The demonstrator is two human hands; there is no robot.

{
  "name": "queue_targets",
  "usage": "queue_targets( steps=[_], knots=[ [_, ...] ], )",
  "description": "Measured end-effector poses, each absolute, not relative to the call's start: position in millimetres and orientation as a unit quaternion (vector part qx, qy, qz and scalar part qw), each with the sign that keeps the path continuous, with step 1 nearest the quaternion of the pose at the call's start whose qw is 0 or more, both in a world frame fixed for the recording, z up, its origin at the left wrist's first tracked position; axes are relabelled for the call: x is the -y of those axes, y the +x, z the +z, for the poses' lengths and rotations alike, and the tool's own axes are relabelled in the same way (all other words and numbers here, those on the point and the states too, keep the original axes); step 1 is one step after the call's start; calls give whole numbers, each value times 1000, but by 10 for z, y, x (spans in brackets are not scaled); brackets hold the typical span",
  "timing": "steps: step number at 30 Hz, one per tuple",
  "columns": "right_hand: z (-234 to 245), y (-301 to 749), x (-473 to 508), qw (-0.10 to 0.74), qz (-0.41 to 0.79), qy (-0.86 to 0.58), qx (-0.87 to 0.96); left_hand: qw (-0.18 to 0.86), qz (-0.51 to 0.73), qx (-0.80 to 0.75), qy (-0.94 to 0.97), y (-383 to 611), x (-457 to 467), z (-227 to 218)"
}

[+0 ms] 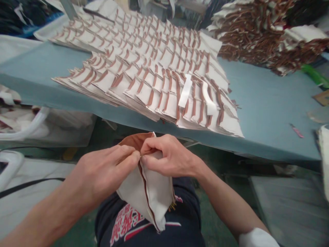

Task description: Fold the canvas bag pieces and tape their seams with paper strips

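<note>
Close to my body, both hands grip a cream fabric piece [156, 188] with a brown seam down its middle and brown cloth [136, 140] along its top. My left hand [108, 171] pinches it at the upper end of the seam. Right beside it, my right hand [167, 154] has thumb and forefinger closed on the same spot, the two sets of fingertips nearly touching. The lower end of the piece hangs in front of my dark printed shirt. Whatever lies between the fingertips is hidden.
Overlapping rows of similar cream pieces with brown edges [144, 79] cover much of the blue-grey table [269, 113]. Two white strips [185, 91] lie on them. A tall brown-and-cream pile [257, 34] stands back right. Plastic bins [77, 125] sit at the left.
</note>
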State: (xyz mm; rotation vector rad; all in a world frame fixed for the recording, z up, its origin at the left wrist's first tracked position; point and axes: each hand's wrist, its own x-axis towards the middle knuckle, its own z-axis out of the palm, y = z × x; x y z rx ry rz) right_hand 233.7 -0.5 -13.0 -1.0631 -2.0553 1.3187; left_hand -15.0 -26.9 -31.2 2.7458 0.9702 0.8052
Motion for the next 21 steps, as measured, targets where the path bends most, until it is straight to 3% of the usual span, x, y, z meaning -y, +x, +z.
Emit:
queue_targets(
  steps=[4, 7, 14, 21],
  knots=[
    [-274, 2290, -51, 226, 679, -357, 601, -5, 281, -256, 925, -205, 275, -406],
    [-322, 2245, -45, 218, 709, -372, 558, -28, 277, -249, 928, -223, 273, -427],
    [-213, 2229, 20, 230, 624, -394, 634, 29, 281, -268, 921, -157, 320, -345],
    [-202, 2247, 98, 291, 480, -367, 742, 267, 255, -407, 836, -115, 308, -105]
  ],
)
